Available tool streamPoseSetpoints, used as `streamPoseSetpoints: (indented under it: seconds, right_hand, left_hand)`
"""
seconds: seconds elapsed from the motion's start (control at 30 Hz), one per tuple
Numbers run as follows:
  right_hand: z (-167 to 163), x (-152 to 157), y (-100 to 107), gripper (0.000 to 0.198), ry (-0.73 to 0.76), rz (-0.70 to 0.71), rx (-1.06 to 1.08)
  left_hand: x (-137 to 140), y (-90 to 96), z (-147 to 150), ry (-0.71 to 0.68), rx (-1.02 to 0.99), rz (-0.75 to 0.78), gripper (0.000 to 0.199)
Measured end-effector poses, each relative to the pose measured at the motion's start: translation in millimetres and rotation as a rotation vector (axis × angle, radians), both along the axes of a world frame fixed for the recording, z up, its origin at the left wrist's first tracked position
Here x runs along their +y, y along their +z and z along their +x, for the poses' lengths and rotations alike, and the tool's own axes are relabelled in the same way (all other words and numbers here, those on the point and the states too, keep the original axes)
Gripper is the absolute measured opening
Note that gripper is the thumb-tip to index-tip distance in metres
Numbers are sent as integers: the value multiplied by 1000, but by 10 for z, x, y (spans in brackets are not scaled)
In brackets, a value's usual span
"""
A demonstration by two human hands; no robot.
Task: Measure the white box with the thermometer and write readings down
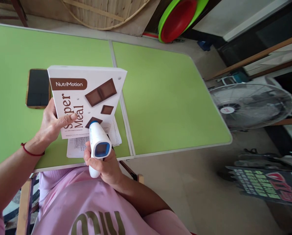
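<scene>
My left hand [53, 122] grips the left edge of a white box [94, 76] printed "NutriMotion" and "Super Meal", its thumb lying across the front. Chocolate pieces are pictured on that face. In my right hand [109, 164] is a white and blue infrared thermometer [99, 135], its handle wrapped by the fingers. The thermometer's nose points at the lower right part of the box; I cannot tell whether the two touch. Its small screen faces me and looks dark. Handwritten papers [77, 147] lie on the table beneath the box, partly hidden by it.
A phone [38, 88] lies left of the box on the green folding table [165, 104], whose metal seam runs beside the papers. A large fan [252, 106] stands past the table's right end. Green and red basins [177, 19] lean at the back. A printed sign [265, 184] is at the lower right.
</scene>
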State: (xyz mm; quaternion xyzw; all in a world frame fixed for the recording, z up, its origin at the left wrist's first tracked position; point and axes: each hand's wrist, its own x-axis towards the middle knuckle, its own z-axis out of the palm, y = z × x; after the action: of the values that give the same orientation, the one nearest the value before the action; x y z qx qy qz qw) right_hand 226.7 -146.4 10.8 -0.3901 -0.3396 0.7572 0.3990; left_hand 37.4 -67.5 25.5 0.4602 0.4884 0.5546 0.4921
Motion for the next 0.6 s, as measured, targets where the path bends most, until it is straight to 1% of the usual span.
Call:
streamPoseSetpoints:
  seconds: [0.13,0.23,0.3,0.37,0.43,0.47,0.53,0.57,0.6]
  right_hand:
    - [-9,1,4,31,1,6,-22]
    - [16,12,46,27,36,51,-12]
    - [93,51,91,23,54,136,-22]
    - [242,143,131,24,17,276,-102]
    - [452,299,135,28,-86,461,-291]
    - [570,399,117,28,-139,558,-428]
    - [800,620,40,31,-263,738,-798]
    - [903,729,-15,39,-310,801,-982]
    - [993,830,-75,45,-327,857,-1130]
  left_hand:
    - [2,1,3,0,4,6,59]
    - [-4,6,9,-6,-10,25,60]
    - [-11,24,18,-11,-29,50,63]
    - [-16,54,28,-14,-38,79,64]
    - [-11,81,33,-11,-39,113,66]
    - [-2,88,32,-7,-39,135,68]
    - [27,82,19,-5,-41,171,71]
    - [47,69,9,-4,-42,184,73]
    - [68,51,-3,-3,-44,193,75]
